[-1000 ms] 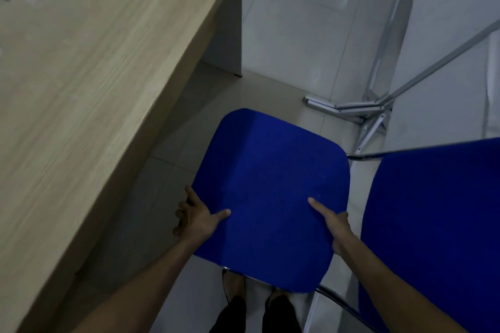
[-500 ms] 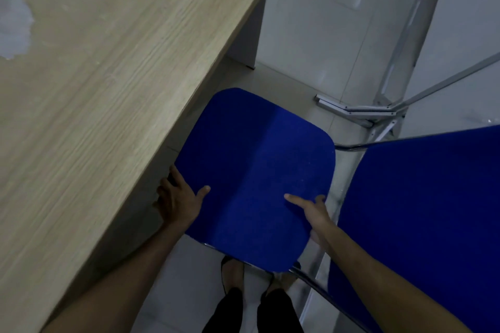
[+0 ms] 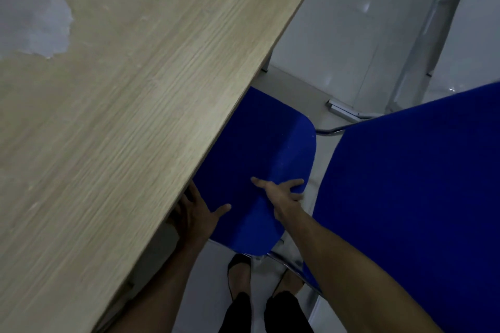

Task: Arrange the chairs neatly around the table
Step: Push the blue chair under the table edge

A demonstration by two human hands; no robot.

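Blue fabric fills the near view: the chair seat is gripped on both sides. Nearest, the left hand clasps its left edge, thumb on top, fingers tucked under and just beside the table edge. The right hand grasps the right edge, thumb and fingers spread over the fabric. The seat's far left corner is hidden beneath the wooden tabletop, so the table lies ahead and left of the grip; I judge the push should run that way. The left hand is nearer the table and risks being pinched. A second blue chair stands just right. No containers are visible.
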